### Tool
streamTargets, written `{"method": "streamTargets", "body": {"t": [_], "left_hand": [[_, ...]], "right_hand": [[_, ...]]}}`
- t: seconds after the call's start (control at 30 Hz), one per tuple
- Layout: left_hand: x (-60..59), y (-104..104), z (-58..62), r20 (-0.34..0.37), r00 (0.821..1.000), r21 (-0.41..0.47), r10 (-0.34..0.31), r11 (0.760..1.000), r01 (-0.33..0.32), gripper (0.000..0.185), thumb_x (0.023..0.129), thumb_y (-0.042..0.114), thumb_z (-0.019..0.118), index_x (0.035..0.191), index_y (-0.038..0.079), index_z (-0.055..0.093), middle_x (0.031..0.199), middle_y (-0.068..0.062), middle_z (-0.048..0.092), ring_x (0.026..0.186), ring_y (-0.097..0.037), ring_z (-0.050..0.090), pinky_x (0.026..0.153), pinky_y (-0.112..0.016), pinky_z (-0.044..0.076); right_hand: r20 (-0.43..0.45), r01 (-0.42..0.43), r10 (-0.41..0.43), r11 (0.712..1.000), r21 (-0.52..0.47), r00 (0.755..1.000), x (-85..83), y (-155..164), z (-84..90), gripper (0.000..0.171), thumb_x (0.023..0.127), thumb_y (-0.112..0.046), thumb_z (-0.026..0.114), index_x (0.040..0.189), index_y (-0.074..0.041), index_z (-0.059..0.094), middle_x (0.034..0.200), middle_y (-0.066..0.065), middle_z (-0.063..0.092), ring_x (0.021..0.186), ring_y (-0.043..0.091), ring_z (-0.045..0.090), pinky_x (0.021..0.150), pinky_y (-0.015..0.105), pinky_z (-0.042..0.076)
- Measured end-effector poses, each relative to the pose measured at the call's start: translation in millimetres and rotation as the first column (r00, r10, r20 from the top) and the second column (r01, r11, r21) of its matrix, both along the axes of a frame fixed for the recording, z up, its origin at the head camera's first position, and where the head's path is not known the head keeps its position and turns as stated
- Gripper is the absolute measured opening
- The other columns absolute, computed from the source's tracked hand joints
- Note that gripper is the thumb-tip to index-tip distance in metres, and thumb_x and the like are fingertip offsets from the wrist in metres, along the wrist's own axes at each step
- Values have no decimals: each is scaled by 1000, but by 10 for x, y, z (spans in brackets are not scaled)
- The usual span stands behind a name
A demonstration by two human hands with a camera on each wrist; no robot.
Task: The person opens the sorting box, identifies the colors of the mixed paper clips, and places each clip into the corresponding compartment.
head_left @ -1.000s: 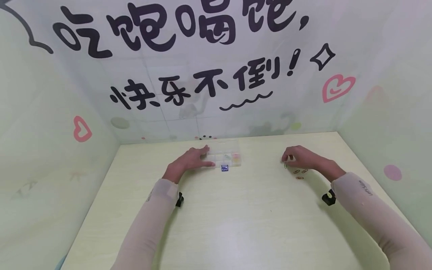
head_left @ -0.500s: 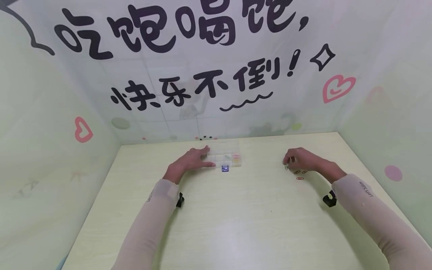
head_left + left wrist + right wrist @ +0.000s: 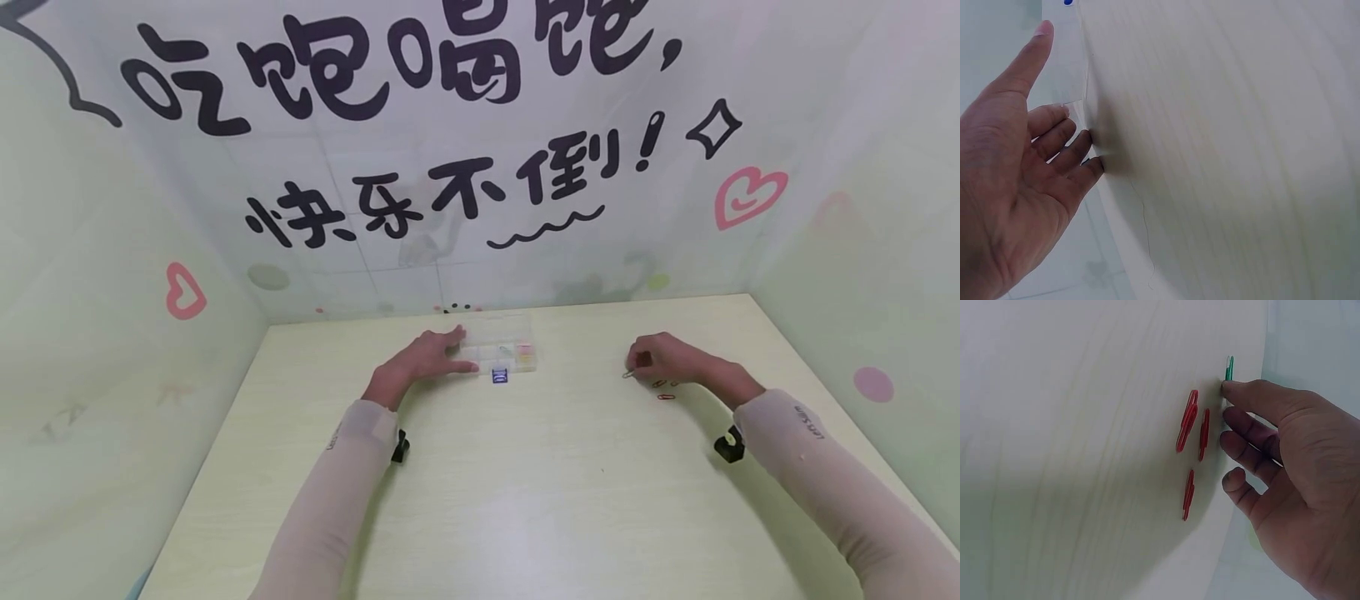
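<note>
Nearest on the pale table, a red paper clip is seen lying just in front of the right hand, with two more red clips just beside the fingers. A green paper clip is pinched at the fingertips of that hand, apparently just above the tabletop, though contact cannot be told. Farther back, well to the left of the right hand, the clear compartment box is steadied by the left hand, whose fingers are laid fairly straight against the box's left end, a blue item being seen at the box's near edge.

Organizer box contents too small to tell.
</note>
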State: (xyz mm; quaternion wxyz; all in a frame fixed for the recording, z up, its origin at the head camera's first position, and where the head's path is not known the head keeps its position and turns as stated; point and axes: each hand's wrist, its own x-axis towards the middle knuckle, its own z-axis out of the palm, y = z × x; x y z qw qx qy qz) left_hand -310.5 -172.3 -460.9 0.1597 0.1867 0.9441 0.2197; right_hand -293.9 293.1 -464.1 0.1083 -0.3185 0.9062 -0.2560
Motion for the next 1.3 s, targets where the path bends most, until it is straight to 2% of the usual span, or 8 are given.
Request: {"method": "streamTargets", "body": {"t": [0.17, 0.3, 0.5, 0.83, 1.07, 1.3], "left_hand": [[6, 2, 1, -4, 1000, 2, -5, 1000, 5, 98, 97, 58, 72, 167, 8, 26, 169, -13, 35, 157, -33, 32, 126, -49, 32], [9, 1, 2, -8, 1000, 6, -6, 1000, 6, 98, 97, 58, 72, 167, 7, 26, 169, -14, 35, 158, -33, 31, 126, -49, 31], [6, 0, -2, -13, 1000, 6, -3, 1000, 3, 99, 96, 58, 72, 168, 8, 26, 169, -13, 35, 158, -33, 32, 126, -49, 31], [-3, 1, -14, -11, 1000, 0, 1, 1000, -1, 99, 97, 58, 72, 168, 8, 26, 169, -14, 35, 157, -34, 32, 126, -49, 32], [-14, 7, -8, -13, 1000, 2, 1, 1000, -1, 98, 97, 57, 72, 168, 8, 26, 169, -14, 35, 158, -33, 31, 126, -49, 31], [-3, 14, 2, 1, 1000, 4, 8, 1000, -8, 98, 97, 57, 72, 168, 9, 26, 169, -14, 35, 158, -34, 30, 126, -50, 31]], "right_hand": [[60, -3, 4, 1000, -16, 998, 3, -22, -2, 8, 95, 3, 74, 93, -4, 71, 88, 0, 69, 80, 12, 57, 72, 25, 50], [65, -1, 2, 1000, -14, 998, 6, -34, -12, 13, 94, 6, 72, 90, -6, 69, 84, -2, 66, 78, 11, 55, 70, 25, 48], [37, 19, -20, 1000, 4, 999, 16, -46, -28, 15, 95, 3, 73, 88, -10, 70, 82, -4, 64, 76, 10, 54, 70, 25, 48], [-42, 19, -20, 999, -26, 999, -1, -180, 32, 15, 95, 4, 71, 88, -9, 68, 81, -4, 63, 76, 11, 53, 69, 26, 46], [-64, 6, -11, 998, -66, 998, -30, -318, 97, 16, 96, 3, 71, 86, -9, 68, 81, -4, 64, 76, 11, 55, 69, 25, 48], [-73, -12, 8, 998, -62, 997, -69, -493, 140, 15, 95, 3, 69, 87, -9, 70, 81, -5, 66, 77, 11, 58, 71, 26, 50]]}}
